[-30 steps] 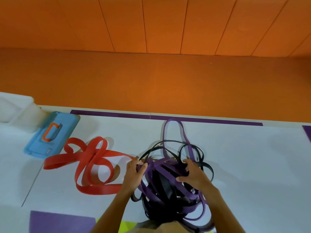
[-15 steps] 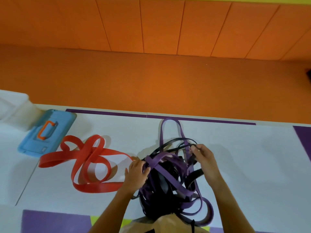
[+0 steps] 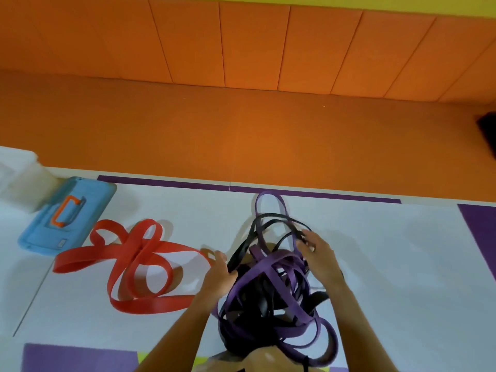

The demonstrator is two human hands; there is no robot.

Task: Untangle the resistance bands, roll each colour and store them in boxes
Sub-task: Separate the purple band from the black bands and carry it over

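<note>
2 hands work the tangle [image 3: 268,296]: left hand [image 3: 217,275] grips its side; right hand [image 3: 319,253], shifted outward, apparently pinches a strand [image 3: 294,228] for separation.

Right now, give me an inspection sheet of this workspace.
Surface: white floor mat with purple patches.
Job's things: red band lies loose, apart on the left; purple and black tangle is knotted together; white box at far left.
Clutter: blue lid with an orange handle, beside the box.
Hands: left hand grips the tangle's left side; right hand pinches strands at its upper right.
Cables: nothing seen.
Surroundings: orange padded wall; dark object at the right edge, unidentifiable.
</note>
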